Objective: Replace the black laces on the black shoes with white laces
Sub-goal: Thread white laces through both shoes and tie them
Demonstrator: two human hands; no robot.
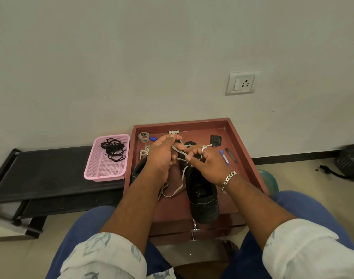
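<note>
A black shoe lies on the reddish-brown tray-top table, heel toward me. A second black shoe shows partly behind my left forearm. My left hand pinches a white lace near its upper end. My right hand, with a ring and a chain bracelet, holds the same lace just to the right, above the shoe's front. A slack loop of this lace trails on the table between the shoes. Black laces lie bundled in a pink basket on the left.
Small items sit on the table's far part: a tape roll, a blue pen, a black clip-like piece, a dark strip. A low black bench holds the basket. A wall socket is behind. My knees flank the table.
</note>
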